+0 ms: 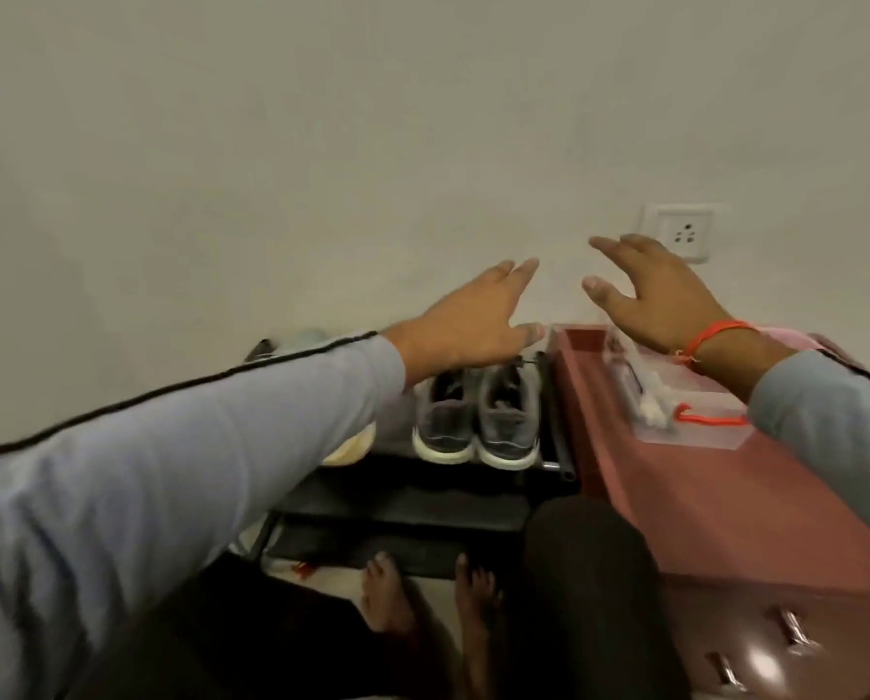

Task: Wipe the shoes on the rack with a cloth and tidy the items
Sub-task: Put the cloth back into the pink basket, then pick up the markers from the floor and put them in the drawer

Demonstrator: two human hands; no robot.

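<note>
Both hands — left hand [465, 320], right hand [660, 290] — spread, holding nothing, above two grey shoes [478, 416] on one rack [402, 502].

left hand [478, 320] outstretched, empty | right hand [660, 295] outstretched, empty | grey shoes [478, 416] on rack [412, 502], seemingly paired

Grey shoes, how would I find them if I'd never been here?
Find the black rack standing left of the red cabinet. On its top shelf, at the cabinet end, sit the grey shoes side by side. Their white soles set them apart from the yellowish thing beside them.
</note>
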